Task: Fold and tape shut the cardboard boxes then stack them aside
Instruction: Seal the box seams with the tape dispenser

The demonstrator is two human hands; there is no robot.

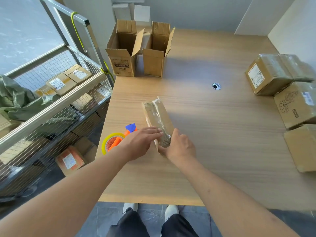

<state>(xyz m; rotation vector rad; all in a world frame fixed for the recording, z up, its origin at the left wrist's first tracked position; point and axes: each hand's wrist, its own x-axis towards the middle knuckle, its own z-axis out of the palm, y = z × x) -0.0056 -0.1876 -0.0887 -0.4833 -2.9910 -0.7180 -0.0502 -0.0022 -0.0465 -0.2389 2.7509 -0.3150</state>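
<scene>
Taped box (pixel 158 115) lies flat near the table (pixel 222 134) front-left edge, right of the tape dispenser (pixel 118 139); my left hand (pixel 142 142) presses it with straight fingers, my right hand (pixel 179 147) grips its near end.

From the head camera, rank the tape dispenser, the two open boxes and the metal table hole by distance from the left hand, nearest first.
1. tape dispenser, just left of the left hand.
2. metal table hole, farther back on the right.
3. open boxes, at the table's far edge.
</scene>
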